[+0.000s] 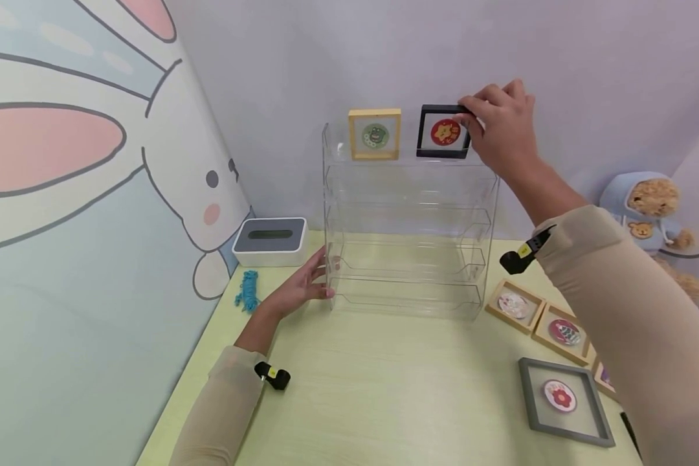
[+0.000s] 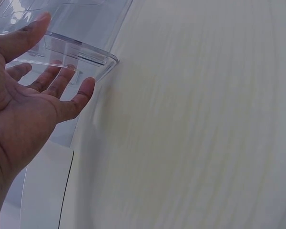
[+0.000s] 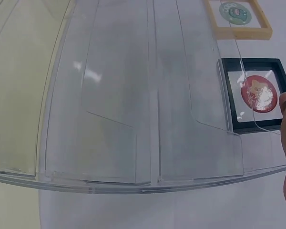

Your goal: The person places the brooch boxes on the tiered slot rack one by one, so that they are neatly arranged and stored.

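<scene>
A clear tiered rack (image 1: 408,281) stands against the wall. My left hand (image 1: 301,285) is at its left side, low down, with the fingers spread. In the left wrist view, several fingers (image 2: 62,83) show around the rack's clear edge. At the top tier, my right hand (image 1: 501,126) pinches the right upper corner of a small black frame (image 1: 444,153) holding a red round badge. To its left, a light wood frame (image 1: 375,156) with a green round badge stands on the same tier. The right wrist view shows the black frame's front behind the clear panel.
Two small wood frames (image 1: 515,306) lie right of the rack, a third partly hidden by my sleeve. A larger grey frame (image 1: 571,430) lies nearer. At left are a tissue box (image 1: 270,249) and a blue cord bundle (image 1: 248,291). A teddy bear (image 1: 646,207) sits far right.
</scene>
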A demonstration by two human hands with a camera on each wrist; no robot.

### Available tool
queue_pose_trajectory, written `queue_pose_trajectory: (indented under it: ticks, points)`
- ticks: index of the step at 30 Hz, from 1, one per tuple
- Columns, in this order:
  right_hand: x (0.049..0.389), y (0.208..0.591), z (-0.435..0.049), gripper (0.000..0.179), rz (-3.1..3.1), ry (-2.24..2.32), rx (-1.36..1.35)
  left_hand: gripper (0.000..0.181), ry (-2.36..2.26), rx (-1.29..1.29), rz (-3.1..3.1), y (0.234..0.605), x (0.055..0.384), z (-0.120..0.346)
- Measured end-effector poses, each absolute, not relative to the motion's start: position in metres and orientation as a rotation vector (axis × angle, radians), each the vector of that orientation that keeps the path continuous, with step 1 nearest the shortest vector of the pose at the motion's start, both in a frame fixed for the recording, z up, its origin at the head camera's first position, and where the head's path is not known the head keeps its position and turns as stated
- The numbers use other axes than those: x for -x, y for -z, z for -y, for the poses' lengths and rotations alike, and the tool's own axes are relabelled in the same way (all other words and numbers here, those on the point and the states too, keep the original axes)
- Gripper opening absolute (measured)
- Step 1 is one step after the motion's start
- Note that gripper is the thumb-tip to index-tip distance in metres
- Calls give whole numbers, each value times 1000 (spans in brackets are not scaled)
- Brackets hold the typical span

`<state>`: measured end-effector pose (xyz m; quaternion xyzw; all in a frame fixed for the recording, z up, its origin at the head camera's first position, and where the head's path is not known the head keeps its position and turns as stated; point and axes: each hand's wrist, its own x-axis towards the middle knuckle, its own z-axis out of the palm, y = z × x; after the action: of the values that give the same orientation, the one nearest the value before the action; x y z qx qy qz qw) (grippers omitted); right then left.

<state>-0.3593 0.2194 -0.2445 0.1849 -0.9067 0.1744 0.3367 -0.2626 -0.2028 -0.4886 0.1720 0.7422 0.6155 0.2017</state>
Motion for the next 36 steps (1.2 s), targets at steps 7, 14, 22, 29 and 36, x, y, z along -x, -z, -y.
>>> queue_pose_trajectory:
  ticks: [7,14,22,29,36]
  points:
    - [357,244,-227,51,2391,-425,-519,110,-1724,-461,-2068,488,264,202]
    - [342,252,-251,53,2296,-441,-583,109,-1710,-496,-2071,489,266,200]
    - [310,284,-303,63,2162,-455,-661,110,-1701,-498,-2089,491,265,199]
    - [282,336,-356,90,2219,-494,-626,110,-1697,-495,-2103,490,264,199]
    - [262,391,-394,47,2376,-498,-573,109,-1684,-481,-2119,492,265,197]
